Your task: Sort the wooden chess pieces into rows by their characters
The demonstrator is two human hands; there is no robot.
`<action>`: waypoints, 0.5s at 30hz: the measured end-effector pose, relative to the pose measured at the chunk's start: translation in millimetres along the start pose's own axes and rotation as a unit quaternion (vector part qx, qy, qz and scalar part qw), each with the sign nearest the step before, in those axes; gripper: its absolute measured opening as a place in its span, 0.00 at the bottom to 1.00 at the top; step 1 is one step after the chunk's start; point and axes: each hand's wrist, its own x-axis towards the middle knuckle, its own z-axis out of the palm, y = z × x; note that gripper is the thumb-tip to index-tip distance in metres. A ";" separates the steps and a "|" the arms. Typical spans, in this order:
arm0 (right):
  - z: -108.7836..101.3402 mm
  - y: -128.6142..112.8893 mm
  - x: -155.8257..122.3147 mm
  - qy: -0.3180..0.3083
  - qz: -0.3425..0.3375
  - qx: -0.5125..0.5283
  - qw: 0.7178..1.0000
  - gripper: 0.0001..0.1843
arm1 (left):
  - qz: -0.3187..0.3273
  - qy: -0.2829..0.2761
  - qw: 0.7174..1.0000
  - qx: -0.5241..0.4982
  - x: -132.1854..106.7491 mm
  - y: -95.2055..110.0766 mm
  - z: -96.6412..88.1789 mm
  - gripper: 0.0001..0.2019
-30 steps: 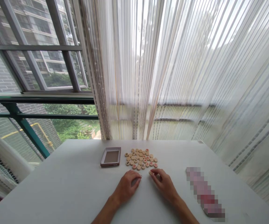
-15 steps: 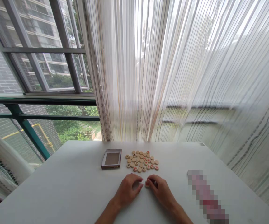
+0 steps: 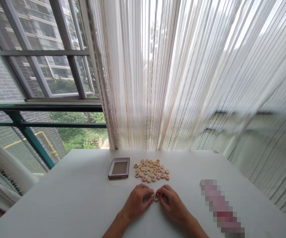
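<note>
A round wooden Chinese chess piece [image 3: 155,197] with a red character stands between my two hands, near the front of the white table. My left hand [image 3: 138,201] has its thumb and fingers curled, with the tips against the left side of the piece. From the right, my right hand [image 3: 171,202] pinches the same piece with thumb and forefinger. Just beyond my hands lies a loose cluster of Chinese chess pieces [image 3: 149,170]. Some show red or black characters; others are blank side up.
A shallow open box [image 3: 119,168] with a brown inside sits left of the cluster. On the right of the white table [image 3: 66,198] lies a pixelated pinkish strip [image 3: 221,206]. Sheer striped curtains [image 3: 143,99] and a window [image 3: 48,76] rise behind the far edge.
My left hand has moved slightly right, closing the gap to the piece, so its fingertips now meet it. The piece has shifted a little left and nearer to me.
</note>
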 end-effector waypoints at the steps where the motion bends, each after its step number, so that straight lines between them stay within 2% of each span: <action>1: -0.5 -1.0 -0.4 -0.006 -0.004 0.001 1.000 0.09 | -0.002 -0.001 1.000 -0.002 -0.2 -0.8 0.0 0.12; 7: 3.4 0.3 0.6 -0.003 0.012 -0.010 1.000 0.06 | -0.021 -0.005 1.000 -0.010 -0.1 -0.8 -1.3 0.12; 11: 5.6 6.9 0.2 0.015 0.000 0.000 1.000 0.15 | -0.037 -0.003 0.999 -0.009 -0.3 2.8 -2.6 0.11; 15: 7.5 14.9 -0.6 0.036 -0.007 -0.013 0.999 0.23 | -0.018 -0.001 1.000 0.003 -0.1 3.4 -3.3 0.09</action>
